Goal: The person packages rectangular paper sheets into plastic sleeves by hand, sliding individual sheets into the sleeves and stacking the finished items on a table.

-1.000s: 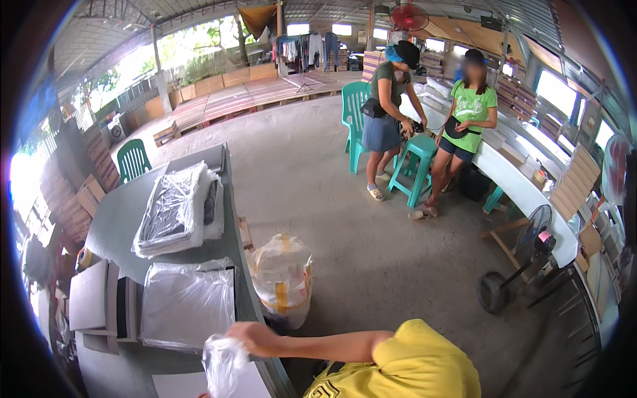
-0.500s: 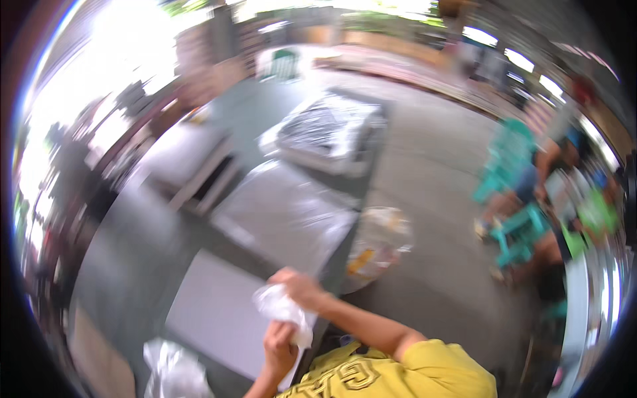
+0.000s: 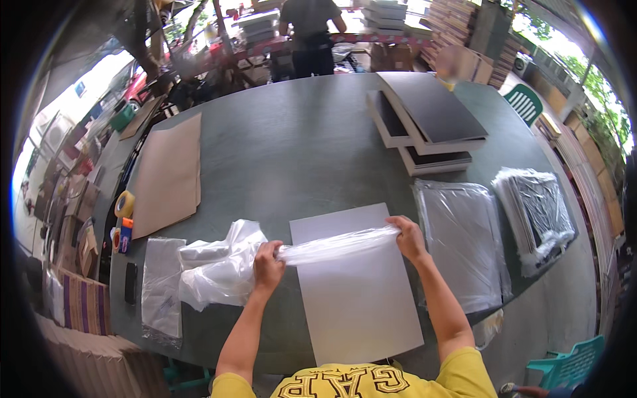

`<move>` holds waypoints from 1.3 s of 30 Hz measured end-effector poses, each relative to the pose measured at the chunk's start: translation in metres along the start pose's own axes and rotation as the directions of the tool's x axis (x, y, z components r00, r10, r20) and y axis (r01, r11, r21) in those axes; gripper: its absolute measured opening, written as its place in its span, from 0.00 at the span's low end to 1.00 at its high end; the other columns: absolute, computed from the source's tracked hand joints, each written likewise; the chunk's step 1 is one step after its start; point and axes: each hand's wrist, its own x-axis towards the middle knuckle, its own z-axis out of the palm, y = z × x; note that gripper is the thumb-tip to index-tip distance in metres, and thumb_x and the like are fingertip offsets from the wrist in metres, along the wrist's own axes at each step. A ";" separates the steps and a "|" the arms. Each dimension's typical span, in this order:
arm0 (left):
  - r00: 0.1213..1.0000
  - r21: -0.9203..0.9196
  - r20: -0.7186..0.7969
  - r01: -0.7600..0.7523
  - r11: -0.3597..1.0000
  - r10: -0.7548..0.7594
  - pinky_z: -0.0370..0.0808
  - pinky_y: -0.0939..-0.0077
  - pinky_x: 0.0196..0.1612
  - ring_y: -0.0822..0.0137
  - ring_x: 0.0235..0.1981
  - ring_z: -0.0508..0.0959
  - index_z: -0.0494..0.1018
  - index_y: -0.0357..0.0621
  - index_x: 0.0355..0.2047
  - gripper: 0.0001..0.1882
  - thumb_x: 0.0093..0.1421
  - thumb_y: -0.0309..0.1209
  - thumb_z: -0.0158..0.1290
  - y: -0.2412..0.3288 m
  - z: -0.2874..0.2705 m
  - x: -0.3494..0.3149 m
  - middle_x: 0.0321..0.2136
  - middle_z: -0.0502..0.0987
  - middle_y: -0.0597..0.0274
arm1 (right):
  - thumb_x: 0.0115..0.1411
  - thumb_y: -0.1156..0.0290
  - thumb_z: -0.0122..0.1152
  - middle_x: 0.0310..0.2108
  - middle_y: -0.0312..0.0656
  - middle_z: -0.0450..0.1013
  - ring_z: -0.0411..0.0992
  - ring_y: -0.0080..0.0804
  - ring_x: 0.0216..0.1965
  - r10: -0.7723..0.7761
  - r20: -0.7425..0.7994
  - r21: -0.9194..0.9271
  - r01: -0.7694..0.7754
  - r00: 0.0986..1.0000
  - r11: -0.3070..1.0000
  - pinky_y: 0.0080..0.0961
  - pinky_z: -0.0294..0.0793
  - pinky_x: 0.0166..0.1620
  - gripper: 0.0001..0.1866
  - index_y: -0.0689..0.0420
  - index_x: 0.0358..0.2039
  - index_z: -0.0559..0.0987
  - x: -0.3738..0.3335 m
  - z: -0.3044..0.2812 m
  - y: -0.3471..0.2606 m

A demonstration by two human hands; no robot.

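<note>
Between my hands a gathered strip of clear plastic film [image 3: 338,245] is stretched sideways. My left hand [image 3: 268,266] grips one end and my right hand [image 3: 408,237] pinches the other. Below the strip lies a pale grey flat sheet [image 3: 361,305] on the dark green table [image 3: 285,152]. Just left of my left hand is a crumpled heap of clear plastic [image 3: 222,272], and beyond it a flat stack of plastic sleeves [image 3: 162,285]. To the right of my right hand rests a flat plastic-covered panel [image 3: 461,249].
Dark-topped thick boards [image 3: 434,109] are stacked at the far right, with a plastic-wrapped bundle [image 3: 534,212] nearer. At left lie brown cardboard sheets [image 3: 169,176], a yellow tape roll [image 3: 124,203], a tape dispenser [image 3: 123,235] and a black phone [image 3: 131,284]. A person [image 3: 312,33] stands beyond the table.
My view has swung left to face the table. The plastic, bunched between my close-set hands before, is now drawn out into a long strip with my hands far apart.
</note>
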 end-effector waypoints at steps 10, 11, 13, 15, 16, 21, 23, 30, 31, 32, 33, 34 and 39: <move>0.985 -0.050 0.121 -0.119 0.992 0.124 0.68 0.70 0.39 0.54 0.33 0.72 0.71 0.40 0.38 0.23 0.39 0.13 0.40 -0.010 0.016 0.061 0.31 0.71 0.52 | 0.40 0.88 0.40 0.35 0.45 0.68 0.68 0.42 0.37 0.130 0.227 -0.112 -0.107 0.965 0.988 0.25 0.65 0.41 0.20 0.63 0.33 0.75 0.073 0.015 0.017; 0.983 -0.051 0.145 -0.105 0.993 0.111 0.68 0.69 0.39 0.54 0.33 0.72 0.71 0.39 0.37 0.23 0.39 0.13 0.40 -0.008 0.016 0.063 0.30 0.71 0.52 | 0.40 0.88 0.41 0.34 0.45 0.68 0.68 0.43 0.37 0.129 0.211 -0.100 -0.110 0.969 0.989 0.25 0.65 0.42 0.19 0.63 0.33 0.75 0.072 0.012 0.015; 0.981 -0.054 0.162 -0.102 0.993 0.109 0.69 0.70 0.38 0.55 0.33 0.72 0.72 0.39 0.35 0.21 0.39 0.13 0.41 -0.003 0.015 0.067 0.29 0.71 0.52 | 0.40 0.88 0.42 0.33 0.44 0.69 0.68 0.41 0.37 0.088 0.163 -0.079 -0.076 0.983 0.994 0.25 0.66 0.41 0.19 0.63 0.32 0.76 0.070 0.007 0.012; 0.980 -0.060 0.150 -0.122 0.991 0.130 0.69 0.72 0.38 0.57 0.32 0.72 0.73 0.38 0.34 0.20 0.39 0.14 0.43 -0.001 0.011 0.072 0.28 0.72 0.52 | 0.38 0.89 0.44 0.31 0.44 0.69 0.69 0.38 0.37 0.006 0.097 -0.067 0.000 0.995 0.998 0.24 0.67 0.39 0.19 0.62 0.32 0.76 0.068 -0.002 0.010; 0.985 -0.113 0.129 -0.103 0.988 0.117 0.69 0.74 0.35 0.59 0.30 0.72 0.73 0.38 0.33 0.18 0.40 0.14 0.44 0.000 0.007 0.074 0.28 0.72 0.53 | 0.39 0.89 0.45 0.30 0.43 0.70 0.69 0.36 0.35 0.051 0.120 0.013 -0.053 0.991 0.998 0.23 0.67 0.37 0.18 0.62 0.31 0.76 0.070 -0.009 0.003; 0.918 -0.577 0.364 0.355 0.736 -0.158 0.67 0.84 0.22 0.73 0.22 0.72 0.74 0.37 0.27 0.07 0.45 0.17 0.51 0.012 -0.019 0.092 0.25 0.74 0.59 | 0.43 0.87 0.54 0.26 0.38 0.72 0.71 0.25 0.29 0.158 0.334 0.602 -0.339 0.929 0.723 0.17 0.70 0.30 0.13 0.61 0.30 0.77 0.085 -0.060 -0.017; 0.886 -0.751 0.446 0.448 0.486 -0.128 0.64 0.87 0.18 0.77 0.20 0.71 0.73 0.38 0.28 0.06 0.48 0.21 0.53 0.019 -0.030 0.094 0.26 0.74 0.62 | 0.47 0.78 0.58 0.26 0.37 0.72 0.71 0.24 0.26 0.148 0.377 0.796 -0.401 0.914 0.454 0.18 0.72 0.31 0.10 0.61 0.33 0.76 0.083 -0.073 -0.026; 0.747 -0.758 0.652 0.645 -0.098 -0.129 0.63 0.89 0.12 0.76 0.18 0.71 0.69 0.45 0.32 0.06 0.54 0.31 0.49 0.002 -0.012 0.047 0.22 0.72 0.67 | 0.54 0.68 0.53 0.29 0.39 0.72 0.71 0.25 0.29 0.141 0.539 0.804 -0.558 0.830 0.207 0.21 0.71 0.35 0.11 0.63 0.34 0.73 0.029 -0.063 0.015; 0.721 -0.728 0.682 0.685 -0.017 -0.127 0.61 0.90 0.11 0.76 0.16 0.71 0.69 0.46 0.29 0.05 0.54 0.31 0.49 0.004 -0.008 0.034 0.19 0.72 0.67 | 0.54 0.67 0.52 0.29 0.40 0.71 0.71 0.26 0.29 0.163 0.559 0.780 -0.583 0.813 0.228 0.21 0.71 0.35 0.13 0.64 0.34 0.72 0.013 -0.061 0.023; 0.650 -0.660 0.730 0.751 0.030 -0.211 0.62 0.90 0.11 0.76 0.15 0.71 0.69 0.45 0.29 0.04 0.54 0.31 0.49 -0.005 -0.004 0.014 0.17 0.72 0.68 | 0.54 0.65 0.52 0.30 0.40 0.71 0.71 0.26 0.29 0.227 0.573 0.750 -0.616 0.787 0.241 0.22 0.71 0.35 0.14 0.64 0.35 0.72 -0.003 -0.058 0.019; 0.608 -0.605 0.783 0.794 0.063 -0.135 0.64 0.89 0.13 0.77 0.16 0.72 0.69 0.45 0.28 0.05 0.54 0.31 0.49 -0.005 -0.007 -0.004 0.18 0.72 0.68 | 0.54 0.63 0.52 0.30 0.41 0.71 0.71 0.27 0.30 0.298 0.581 0.718 -0.649 0.758 0.250 0.22 0.71 0.34 0.16 0.65 0.35 0.72 -0.022 -0.059 0.014; 0.572 -0.569 0.811 0.820 0.065 -0.121 0.67 0.87 0.16 0.77 0.17 0.72 0.70 0.45 0.28 0.05 0.54 0.31 0.49 0.002 -0.011 -0.025 0.19 0.73 0.68 | 0.54 0.65 0.52 0.29 0.41 0.72 0.71 0.27 0.29 0.383 0.598 0.680 -0.699 0.704 0.221 0.22 0.72 0.34 0.14 0.65 0.33 0.72 -0.043 -0.061 0.015; 0.474 -0.417 0.848 0.873 0.253 -0.238 0.69 0.85 0.21 0.75 0.19 0.71 0.72 0.37 0.29 0.08 0.52 0.30 0.52 0.016 -0.034 -0.111 0.21 0.74 0.63 | 0.50 0.61 0.58 0.24 0.37 0.71 0.69 0.23 0.25 0.537 0.629 0.508 -0.820 0.561 0.262 0.17 0.68 0.30 0.17 0.64 0.30 0.72 -0.144 -0.069 0.001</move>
